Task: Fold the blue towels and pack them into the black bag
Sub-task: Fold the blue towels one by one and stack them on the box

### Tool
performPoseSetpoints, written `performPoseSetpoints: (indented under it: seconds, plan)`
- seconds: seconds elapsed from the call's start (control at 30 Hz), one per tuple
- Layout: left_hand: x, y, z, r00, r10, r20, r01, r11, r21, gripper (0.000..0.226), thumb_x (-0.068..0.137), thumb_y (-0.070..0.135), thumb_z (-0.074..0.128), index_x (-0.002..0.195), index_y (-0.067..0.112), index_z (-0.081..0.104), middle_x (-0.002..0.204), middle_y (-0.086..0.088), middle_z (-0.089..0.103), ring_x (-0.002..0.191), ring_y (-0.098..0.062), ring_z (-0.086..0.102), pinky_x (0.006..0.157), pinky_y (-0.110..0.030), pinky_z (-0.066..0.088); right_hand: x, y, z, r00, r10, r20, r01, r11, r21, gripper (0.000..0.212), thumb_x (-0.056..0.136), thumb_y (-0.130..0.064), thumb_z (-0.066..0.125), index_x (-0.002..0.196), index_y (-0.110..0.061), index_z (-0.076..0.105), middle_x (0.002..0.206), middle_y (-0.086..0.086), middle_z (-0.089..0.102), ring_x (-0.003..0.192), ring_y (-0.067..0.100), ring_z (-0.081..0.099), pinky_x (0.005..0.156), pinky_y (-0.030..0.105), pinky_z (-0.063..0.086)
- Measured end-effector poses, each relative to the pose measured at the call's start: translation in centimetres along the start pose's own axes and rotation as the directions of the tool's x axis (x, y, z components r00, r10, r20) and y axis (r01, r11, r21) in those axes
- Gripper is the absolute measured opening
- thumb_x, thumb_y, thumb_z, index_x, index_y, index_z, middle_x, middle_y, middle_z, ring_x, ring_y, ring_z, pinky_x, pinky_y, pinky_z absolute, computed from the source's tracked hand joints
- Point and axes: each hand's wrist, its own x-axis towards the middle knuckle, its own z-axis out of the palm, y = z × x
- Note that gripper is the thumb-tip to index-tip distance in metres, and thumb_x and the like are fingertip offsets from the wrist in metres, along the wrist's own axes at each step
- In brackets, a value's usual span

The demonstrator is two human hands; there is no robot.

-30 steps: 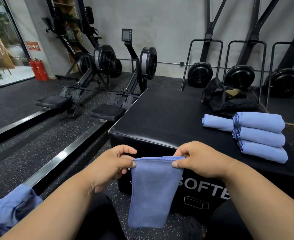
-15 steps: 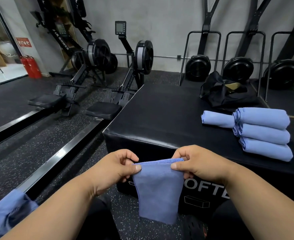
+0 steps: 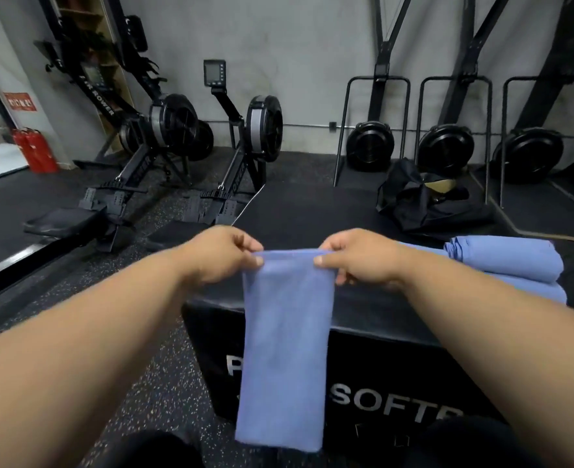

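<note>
While hanging, towel (image 3: 283, 349) pinched between hands (image 3: 219, 255)

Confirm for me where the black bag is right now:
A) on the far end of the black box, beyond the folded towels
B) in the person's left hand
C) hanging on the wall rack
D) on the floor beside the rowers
A: the black bag lies on the far part of the black box, beyond the folded towels.

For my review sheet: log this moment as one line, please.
step: folding | left hand: pinches towel top corner | right hand: pinches other corner | towel: hangs before black box | folded towels: on box | black bag: behind them
</note>
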Motion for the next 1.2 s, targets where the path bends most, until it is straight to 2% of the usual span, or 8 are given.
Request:
performPoseSetpoints:
  seconds: [0.2,0.33,0.57,0.73,0.87,1.03,1.13,1.2]
  plan:
    - [5.2,14.1,-9.5,0.853,0.332,-0.402,-0.303,0.943,0.136,0.008,0.093,0.02,0.077,0.099,0.017,0.081,0.09,-0.003,0.079,0.069,-0.005,0.061,0.072,-0.022,0.053,4.9,-11.0,-10.1,0.902,-0.184,-0.39,0.265,0.95,0.164,0.007,0.104,-0.016,0.062,0.096,-0.016,0.061,0.09,0.01,0.067,0.073,0.019,0.071,0.065,0.03,0.06]
    - [5.0,17.1,-11.7,0.74,0.438,-0.511,-0.445,0.888,0.118,0.021,0.09,0.02,0.08,0.11,0.019,0.078,0.094,0.004,0.078,0.07,0.002,0.063,0.078,-0.018,0.054,4.9,-13.5,-12.9,0.799,-0.287,-0.529,0.393,0.915,0.096,0.011,0.1,-0.018,0.068,0.091,-0.02,0.064,0.088,0.004,0.073,0.072,0.01,0.068,0.061,0.019,0.051]
    - [4.6,3.9,-0.1,0.857,0.359,-0.37,-0.286,0.928,0.238,0.022,0.089,0.01,0.073,0.099,0.029,0.069,0.09,0.013,0.072,0.074,0.003,0.062,0.076,-0.021,0.05,5.5,-0.5,-4.0,0.901,-0.125,-0.416,0.143,0.99,0.012,0.009,0.09,-0.024,0.079,0.09,-0.018,0.072,0.08,-0.003,0.072,0.067,0.012,0.06,0.068,0.03,0.054]
    - [1.3,-8.9,11.1,0.963,0.11,-0.246,-0.054,0.973,0.223,0.018,0.088,0.02,0.071,0.093,0.038,0.068,0.094,0.018,0.07,0.087,-0.004,0.065,0.09,-0.033,0.055,2.2,11.3,7.7,0.971,-0.007,-0.237,-0.031,0.987,-0.156,0.011,0.09,-0.026,0.074,0.084,-0.026,0.065,0.116,-0.004,0.075,0.115,0.014,0.064,0.093,0.034,0.049]
    - [-2.0,-12.1,13.9,0.946,0.232,-0.225,-0.164,0.944,0.287,0.025,0.083,0.011,0.073,0.093,0.034,0.073,0.092,0.021,0.068,0.092,-0.005,0.062,0.088,-0.025,0.049,-0.9,14.6,11.6,0.98,-0.037,-0.197,0.002,0.984,-0.179,0.022,0.096,-0.02,0.07,0.083,-0.036,0.061,0.151,-0.009,0.057,0.145,0.001,0.044,0.11,0.028,0.041]
    - [-2.9,-11.0,12.9,0.932,0.298,-0.206,-0.247,0.939,0.24,0.017,0.086,0.015,0.076,0.089,0.031,0.073,0.089,0.023,0.068,0.094,0.004,0.06,0.083,-0.005,0.038,-1.7,14.4,11.1,0.97,-0.045,-0.24,0.03,0.997,-0.066,0.005,0.1,-0.028,0.065,0.097,-0.032,0.064,0.129,-0.021,0.063,0.125,-0.004,0.056,0.1,0.024,0.043]
    - [-2.0,-10.5,12.2,0.962,0.186,-0.199,-0.171,0.981,0.088,0.014,0.089,0.024,0.078,0.088,0.036,0.07,0.097,0.021,0.07,0.097,0.003,0.063,0.085,-0.012,0.043,-0.8,13.7,10.0,0.965,0.017,-0.263,-0.006,0.999,0.043,0.011,0.101,-0.033,0.062,0.091,-0.032,0.06,0.09,-0.013,0.065,0.083,0.0,0.056,0.079,0.028,0.047]
    - [-0.7,-10.3,11.9,0.984,0.098,-0.147,-0.11,0.991,-0.08,0.01,0.092,0.028,0.078,0.089,0.035,0.07,0.106,0.023,0.072,0.1,0.004,0.066,0.088,-0.018,0.048,0.0,13.4,9.3,0.956,0.052,-0.288,-0.022,0.994,0.108,0.011,0.102,-0.033,0.061,0.092,-0.028,0.06,0.087,-0.003,0.066,0.074,0.004,0.053,0.076,0.028,0.046]
